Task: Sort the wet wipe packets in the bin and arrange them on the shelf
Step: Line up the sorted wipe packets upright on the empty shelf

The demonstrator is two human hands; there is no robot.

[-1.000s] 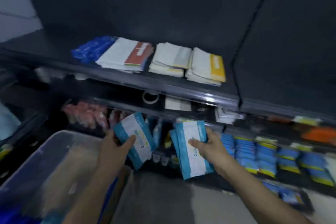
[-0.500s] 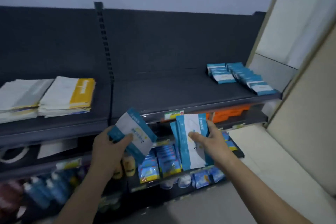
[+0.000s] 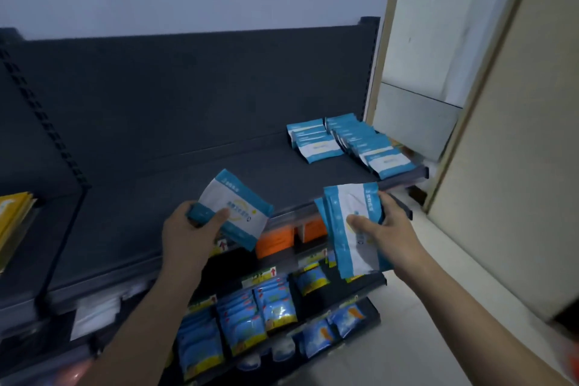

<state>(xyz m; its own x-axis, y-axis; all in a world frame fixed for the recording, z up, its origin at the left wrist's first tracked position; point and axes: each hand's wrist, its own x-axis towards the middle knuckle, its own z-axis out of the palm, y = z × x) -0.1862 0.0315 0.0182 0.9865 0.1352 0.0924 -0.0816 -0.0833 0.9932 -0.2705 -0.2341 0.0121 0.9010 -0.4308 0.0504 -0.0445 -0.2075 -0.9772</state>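
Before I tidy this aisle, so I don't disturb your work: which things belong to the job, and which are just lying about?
Job: wet wipe packet in the left hand; packet bundle in the right hand; matching packet rows on the shelf.
Lying about: orange boxes; blue-and-yellow packets below; yellow packs at left.

Wide bare stretch of top shelf (image 3: 188, 185) straight ahead, running from the slotted upright (image 3: 42, 116) and yellow stack (image 3: 12, 213) on the left to two rows of blue-and-white packets (image 3: 351, 144) crowding the right end, back panel (image 3: 203, 88) closing the rear, door frame (image 3: 376, 72) hemming the right side.
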